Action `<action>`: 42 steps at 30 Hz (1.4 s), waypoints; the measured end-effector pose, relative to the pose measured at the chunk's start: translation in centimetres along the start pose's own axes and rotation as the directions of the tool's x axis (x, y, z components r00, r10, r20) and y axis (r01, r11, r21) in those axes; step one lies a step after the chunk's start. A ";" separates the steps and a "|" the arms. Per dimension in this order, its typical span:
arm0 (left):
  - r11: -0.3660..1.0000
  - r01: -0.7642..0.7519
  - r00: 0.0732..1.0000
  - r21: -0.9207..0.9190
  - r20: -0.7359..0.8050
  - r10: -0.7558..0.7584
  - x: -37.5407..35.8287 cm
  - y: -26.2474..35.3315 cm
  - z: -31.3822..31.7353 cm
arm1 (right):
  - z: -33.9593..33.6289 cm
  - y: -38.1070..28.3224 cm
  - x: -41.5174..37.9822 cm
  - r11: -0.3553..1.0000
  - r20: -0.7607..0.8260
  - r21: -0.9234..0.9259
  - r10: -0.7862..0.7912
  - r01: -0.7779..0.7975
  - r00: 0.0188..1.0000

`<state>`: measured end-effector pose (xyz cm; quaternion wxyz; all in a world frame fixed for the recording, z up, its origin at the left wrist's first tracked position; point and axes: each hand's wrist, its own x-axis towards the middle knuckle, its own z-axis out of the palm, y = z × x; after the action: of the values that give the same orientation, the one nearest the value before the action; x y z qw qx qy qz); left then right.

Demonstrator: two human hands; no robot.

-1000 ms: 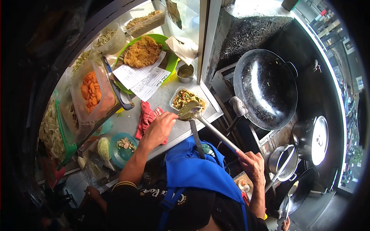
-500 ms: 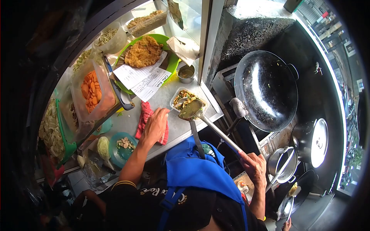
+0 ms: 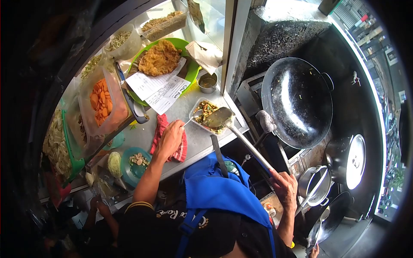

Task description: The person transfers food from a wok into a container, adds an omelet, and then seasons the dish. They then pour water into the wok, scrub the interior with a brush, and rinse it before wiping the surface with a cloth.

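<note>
My left hand (image 3: 173, 134) is closed around the handle of a metal spoon (image 3: 191, 118), whose bowl is at the left rim of a clear plastic container (image 3: 192, 107). Chopped, mixed food (image 3: 206, 111) fills much of that container. In my right hand (image 3: 284, 185) is the long handle of a metal wok ladle (image 3: 221, 118). The ladle's head hangs over the container's right side and hides part of the food. Beside my left hand lies a red cloth (image 3: 180, 151).
Behind the container stand a small metal cup (image 3: 207, 82) and a green plate (image 3: 189, 81) with fried food and paper slips. Right are a large black wok (image 3: 297, 103) and a lidded pot (image 3: 356, 159). Other people's hands show at lower left (image 3: 98, 206) and lower right (image 3: 315, 250).
The ladle has shifted right and up a little over the container. The spoon has moved from the food to the left rim. At lower right, another person's hand and wok tool have moved left.
</note>
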<state>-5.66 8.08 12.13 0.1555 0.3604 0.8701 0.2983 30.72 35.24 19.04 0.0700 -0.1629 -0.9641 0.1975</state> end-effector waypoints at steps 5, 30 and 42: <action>0.993 0.047 0.994 -0.106 -0.092 -0.057 -0.4 -0.4 1.2 | -0.3 0.5 -2.1 0.931 -0.033 0.183 0.328 -0.317 0.944; 0.039 0.078 0.993 -0.996 0.074 -0.092 -0.4 15.6 1.7 | 2.9 -8.6 13.5 0.802 -0.395 0.365 -0.327 0.473 0.859; 0.040 -0.056 0.979 -0.998 -0.062 -0.193 -2.3 12.7 -2.0 | -0.7 -16.2 24.7 0.774 -0.381 0.334 -0.411 0.538 0.828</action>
<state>1.76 12.80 21.82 0.2963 0.0819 0.4477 0.8397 3.10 29.81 27.95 0.2909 0.0811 -0.8854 0.3534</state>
